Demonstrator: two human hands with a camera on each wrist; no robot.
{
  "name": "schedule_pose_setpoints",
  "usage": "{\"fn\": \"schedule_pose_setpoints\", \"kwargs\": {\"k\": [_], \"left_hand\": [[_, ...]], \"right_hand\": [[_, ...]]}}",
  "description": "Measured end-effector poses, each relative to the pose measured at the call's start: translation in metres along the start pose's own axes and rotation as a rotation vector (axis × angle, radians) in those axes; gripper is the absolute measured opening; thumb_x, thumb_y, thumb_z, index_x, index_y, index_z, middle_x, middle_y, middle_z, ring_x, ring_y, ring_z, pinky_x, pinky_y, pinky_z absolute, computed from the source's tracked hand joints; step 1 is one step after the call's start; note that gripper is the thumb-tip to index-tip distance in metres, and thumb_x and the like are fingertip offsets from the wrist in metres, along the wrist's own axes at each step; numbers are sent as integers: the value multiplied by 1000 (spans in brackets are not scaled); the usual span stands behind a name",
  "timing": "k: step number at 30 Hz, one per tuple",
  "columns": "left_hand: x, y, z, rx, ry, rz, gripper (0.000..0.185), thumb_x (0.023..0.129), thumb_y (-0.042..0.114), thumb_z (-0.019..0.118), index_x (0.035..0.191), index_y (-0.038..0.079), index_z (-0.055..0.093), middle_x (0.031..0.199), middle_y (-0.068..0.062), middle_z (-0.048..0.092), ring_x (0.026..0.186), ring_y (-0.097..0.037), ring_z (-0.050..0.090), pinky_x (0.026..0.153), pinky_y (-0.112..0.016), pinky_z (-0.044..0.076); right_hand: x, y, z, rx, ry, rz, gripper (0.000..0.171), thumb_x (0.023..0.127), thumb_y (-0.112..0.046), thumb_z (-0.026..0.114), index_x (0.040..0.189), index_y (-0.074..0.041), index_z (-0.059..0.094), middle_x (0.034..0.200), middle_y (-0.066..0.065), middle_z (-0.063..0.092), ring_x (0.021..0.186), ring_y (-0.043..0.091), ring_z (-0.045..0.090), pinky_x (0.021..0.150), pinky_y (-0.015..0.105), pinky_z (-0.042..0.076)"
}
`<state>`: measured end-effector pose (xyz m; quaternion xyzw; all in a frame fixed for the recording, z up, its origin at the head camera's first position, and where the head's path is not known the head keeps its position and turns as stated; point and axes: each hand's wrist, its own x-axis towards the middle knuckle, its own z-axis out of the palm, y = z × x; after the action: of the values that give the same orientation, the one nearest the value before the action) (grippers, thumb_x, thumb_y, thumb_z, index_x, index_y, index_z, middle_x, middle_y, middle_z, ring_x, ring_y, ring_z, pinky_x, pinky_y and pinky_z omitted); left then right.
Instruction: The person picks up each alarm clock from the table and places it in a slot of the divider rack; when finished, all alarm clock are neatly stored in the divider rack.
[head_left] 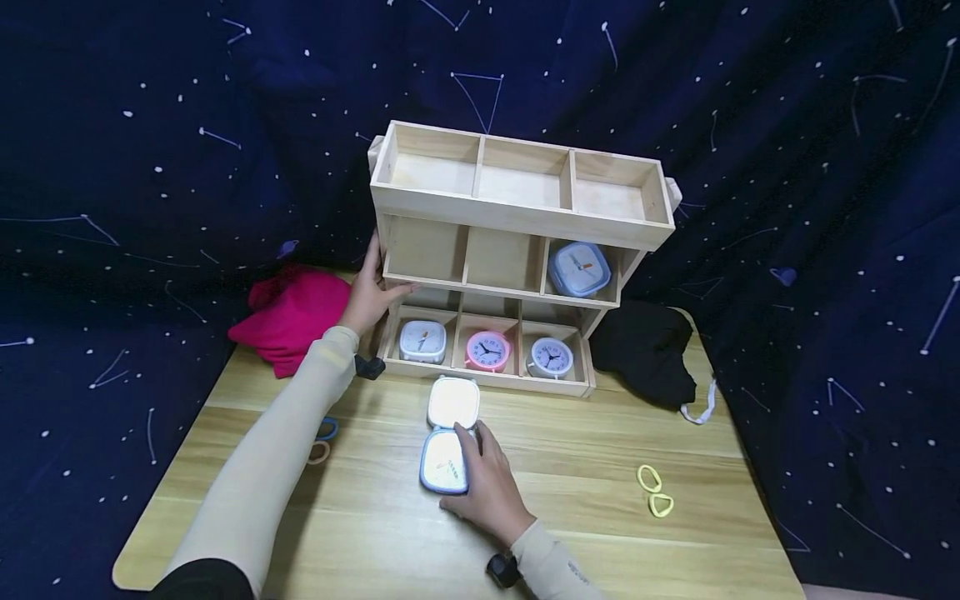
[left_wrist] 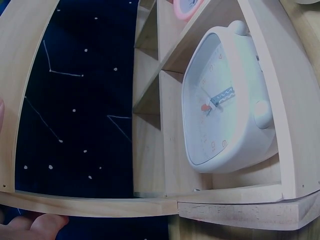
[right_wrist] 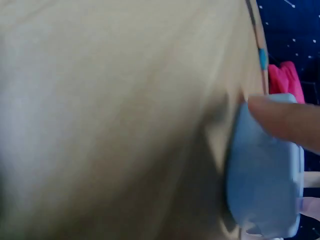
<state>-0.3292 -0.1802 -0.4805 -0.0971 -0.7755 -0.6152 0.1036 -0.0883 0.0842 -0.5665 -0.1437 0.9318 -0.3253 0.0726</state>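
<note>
The right hand (head_left: 487,487), low in the centre of the head view, grasps a blue-rimmed square clock (head_left: 444,461) lying face up on the wooden table (head_left: 585,500); the fingers curl over its right edge and the index finger lies along that side. In the right wrist view a fingertip (right_wrist: 282,117) presses on the clock's pale blue casing (right_wrist: 265,175) at the right of the frame, with the blurred tabletop filling the rest. Touching the top edge of this clock is a white square clock (head_left: 453,402), also flat on the table, its face washed out by glare.

The left hand (head_left: 369,292), left of centre in the head view, grips the left end of the wooden shelf unit (head_left: 517,208) at its middle tier, thumb along the front edge and fingers behind the side panel. The left wrist view shows a fingertip (left_wrist: 42,226) at the bottom left under the curved side board.

The shelf's bottom tier holds a white square clock (head_left: 422,341), a pink round clock (head_left: 487,350) and a white round clock (head_left: 550,357); a blue square clock (head_left: 579,268) leans in the middle tier's right compartment.

Left of the shelf lies a pink cloth (head_left: 288,317), right of it a black cloth (head_left: 645,350). Yellow rings (head_left: 654,490) lie on the table at lower right
</note>
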Motion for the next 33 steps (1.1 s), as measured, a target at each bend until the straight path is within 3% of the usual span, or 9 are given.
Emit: {"fn": "schedule_pose_setpoints", "kwargs": {"k": [5,15,24,33], "left_hand": [[-1,1,0,4,2,-2,122,91,7,86,174,30,-1,180,-12,18,161,-38,31,129,-53,35],[0,1,0,-10,-6,-10,124,91,5,85,173,30,-4,180,-13,16,161,-38,30,129,-53,35],[0,0,-1,-13,-8,11,123,91,7,86,173,32,-2,179,-15,19,161,-39,30,130,-53,32],[1,-2,-1,-25,-13,-6,123,92,7,84,172,38,-3,179,-15,17,161,-39,30,130,-52,34]], "right_hand": [[0,-1,7,-19,51,-14,115,67,-20,102,164,-15,40,163,30,38,143,52,49,113,65,48],[-2,-2,9,10,106,-31,113,65,-17,104,159,-4,44,156,22,44,140,42,55,113,54,53],[-12,4,3,-2,107,-18,109,66,-35,104,156,-6,51,148,11,57,135,31,59,112,50,54],[-21,4,-21,22,88,-111,93,65,-47,103,142,-13,64,138,-1,66,123,20,68,105,44,58]]}}
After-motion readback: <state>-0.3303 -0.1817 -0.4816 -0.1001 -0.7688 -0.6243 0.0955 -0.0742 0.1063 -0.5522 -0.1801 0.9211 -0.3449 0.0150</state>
